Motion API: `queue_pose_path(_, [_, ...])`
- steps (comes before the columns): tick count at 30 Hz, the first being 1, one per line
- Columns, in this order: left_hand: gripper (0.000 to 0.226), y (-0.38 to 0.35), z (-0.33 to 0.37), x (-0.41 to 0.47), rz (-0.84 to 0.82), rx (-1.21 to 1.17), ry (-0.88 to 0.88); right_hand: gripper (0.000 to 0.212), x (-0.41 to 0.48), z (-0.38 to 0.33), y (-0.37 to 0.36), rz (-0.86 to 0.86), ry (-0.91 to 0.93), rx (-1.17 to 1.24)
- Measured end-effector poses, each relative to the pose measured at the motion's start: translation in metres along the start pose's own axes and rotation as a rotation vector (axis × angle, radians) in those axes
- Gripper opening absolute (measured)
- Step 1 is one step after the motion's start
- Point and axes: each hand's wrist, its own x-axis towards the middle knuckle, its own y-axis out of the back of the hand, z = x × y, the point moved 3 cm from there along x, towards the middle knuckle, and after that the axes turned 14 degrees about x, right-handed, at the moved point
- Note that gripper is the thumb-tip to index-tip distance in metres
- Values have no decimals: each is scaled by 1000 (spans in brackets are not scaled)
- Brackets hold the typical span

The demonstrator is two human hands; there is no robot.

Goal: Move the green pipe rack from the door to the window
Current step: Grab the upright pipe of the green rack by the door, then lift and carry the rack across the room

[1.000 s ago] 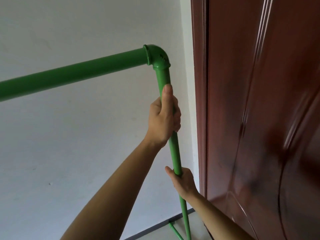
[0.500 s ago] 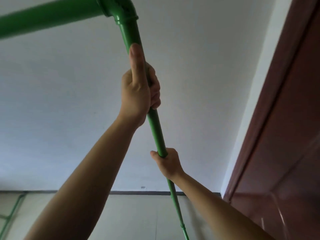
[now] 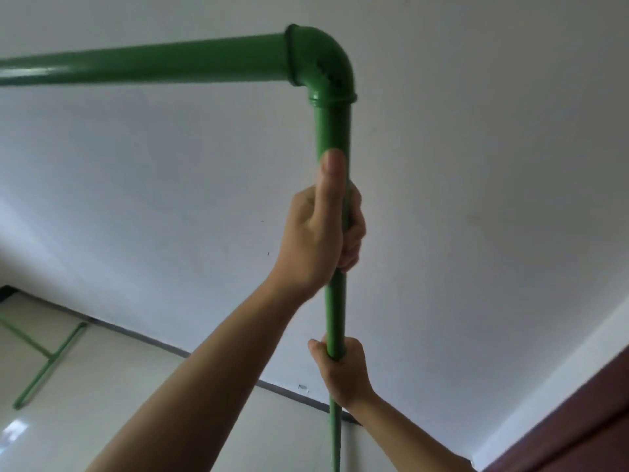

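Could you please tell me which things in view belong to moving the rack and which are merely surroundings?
Part of the job:
- green metal pipe rack, upright post and top bar
- left hand, gripping the post higher up
- right hand, gripping it lower down
- dark red wooden door, the starting point

Merely surroundings:
- plain white wall
- pale glossy tiled floor

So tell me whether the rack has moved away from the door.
Yes. The rack now stands further left of the door, with more white wall between them.
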Motion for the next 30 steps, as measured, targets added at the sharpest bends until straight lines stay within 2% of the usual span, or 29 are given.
queue_pose_path(6, [67,-28,3,1,-73,-29,-44,53,-1,3,23,21,44,58])
queue_pose_path(14, [62,-65,-12,26,126,56,56,56,27,19,56,-180,45,136])
queue_pose_path(18, [60,-69,-17,28,162,112,32,55,32,21,62,-222,86,150])
queue_pose_path(25, [60,-49,3,4,256,211,93,53,17,24,44,-292,89,124])
queue_pose_path(30, [57,-41,33,-6,240,245,65,59,0,8,43,-357,83,109])
